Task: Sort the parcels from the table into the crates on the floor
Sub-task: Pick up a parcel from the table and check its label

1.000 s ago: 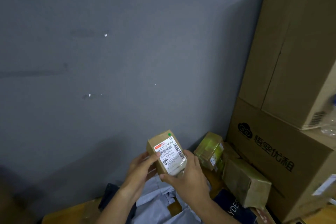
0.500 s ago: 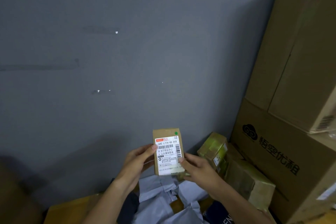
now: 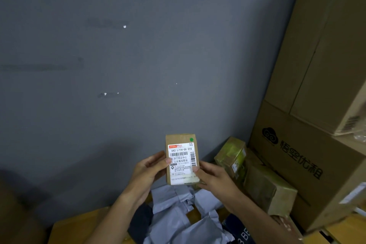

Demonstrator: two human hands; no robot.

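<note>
I hold a small brown cardboard parcel with a white shipping label (image 3: 182,159) upright above the grey plastic mailer bags (image 3: 178,214); my left hand (image 3: 147,170) pinches its left edge, my right hand (image 3: 214,177) its right. Two tape-wrapped brown boxes (image 3: 257,180) sit just right of it; large stacked cardboard cartons (image 3: 309,125) stand beyond.

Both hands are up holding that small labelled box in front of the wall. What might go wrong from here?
The small cardboard box is held only at its side edges by the left hand and right hand, so it might slip onto the grey poly mailers below. No crates are in view, so the drop would start blind. The right forearm passes close to the taped parcels and might nudge them.
</note>
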